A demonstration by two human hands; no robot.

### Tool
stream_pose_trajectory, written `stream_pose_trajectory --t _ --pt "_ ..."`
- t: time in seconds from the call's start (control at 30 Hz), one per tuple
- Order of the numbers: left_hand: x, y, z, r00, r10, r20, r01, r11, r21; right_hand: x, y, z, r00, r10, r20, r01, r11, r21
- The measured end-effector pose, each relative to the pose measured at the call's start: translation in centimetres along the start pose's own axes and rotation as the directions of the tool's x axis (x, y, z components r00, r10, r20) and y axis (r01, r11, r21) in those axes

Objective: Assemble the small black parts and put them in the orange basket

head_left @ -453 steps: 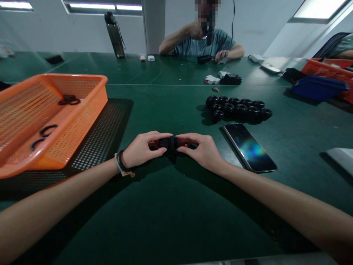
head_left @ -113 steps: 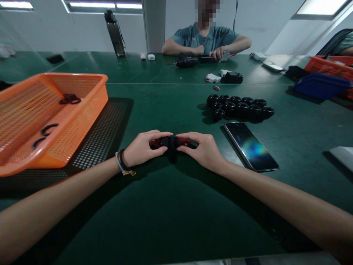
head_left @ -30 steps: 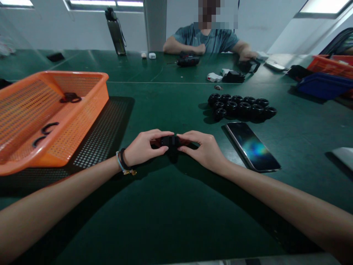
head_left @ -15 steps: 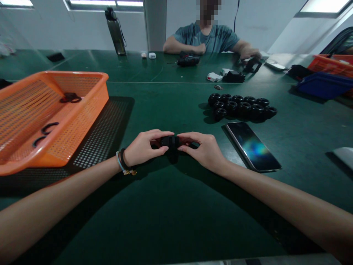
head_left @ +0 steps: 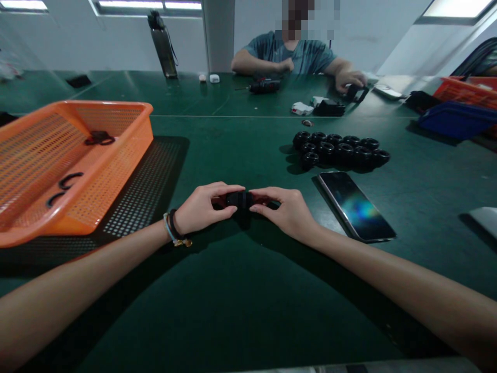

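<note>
Between my two hands, low over the green table [head_left: 217, 290], is a small black part [head_left: 239, 200]. Thumb and fingers of my left hand [head_left: 205, 206] pinch its left side. From the right, the thumb and fingertips of my right hand [head_left: 285, 207] close on the same part. Its finer shape is too dark to make out. Several glossy black round pieces [head_left: 345, 151] stand in a cluster beyond my right hand. A phone [head_left: 355, 206] lies face up to the right of that hand.
An orange basket [head_left: 124, 181] with a few black rings stands left. Across the table sit a person [head_left: 301, 54], a power drill [head_left: 265, 85], a bottle [head_left: 163, 49] and small white and black items. A blue bin [head_left: 458, 120] and a red-orange basket [head_left: 466, 89] are far right.
The black part between my hands has turned very slightly; my hands are almost unmoved. Across the table, the person's head and hand near a black object have shifted a little.
</note>
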State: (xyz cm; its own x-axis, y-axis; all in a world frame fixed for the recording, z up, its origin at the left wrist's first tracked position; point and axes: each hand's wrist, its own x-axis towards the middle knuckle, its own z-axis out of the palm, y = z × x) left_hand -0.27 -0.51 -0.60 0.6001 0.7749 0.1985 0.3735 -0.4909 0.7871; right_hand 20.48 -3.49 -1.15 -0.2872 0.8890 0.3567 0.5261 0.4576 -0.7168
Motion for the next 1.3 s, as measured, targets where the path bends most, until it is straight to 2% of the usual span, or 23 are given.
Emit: stream_pose_trajectory --t 0.6,0.83,1.3 --pt "0.04 0.11 -0.01 1.0 0.004 0.001 -0.004 1.0 0.018 0.03 -0.03 -0.09 1.0 0.016 0.025 -0.016 1.0 -0.025" --pt "0.09 0.01 -0.06 1.0 -0.018 0.006 0.018 1.0 -0.013 -0.03 -0.12 -0.31 0.999 -0.019 0.05 0.019 1.0 0.005" --pt "0.03 0.06 -0.09 1.0 -0.014 0.011 0.014 1.0 -0.013 -0.06 0.0 0.04 1.0 0.004 0.003 -0.004 0.999 0.036"
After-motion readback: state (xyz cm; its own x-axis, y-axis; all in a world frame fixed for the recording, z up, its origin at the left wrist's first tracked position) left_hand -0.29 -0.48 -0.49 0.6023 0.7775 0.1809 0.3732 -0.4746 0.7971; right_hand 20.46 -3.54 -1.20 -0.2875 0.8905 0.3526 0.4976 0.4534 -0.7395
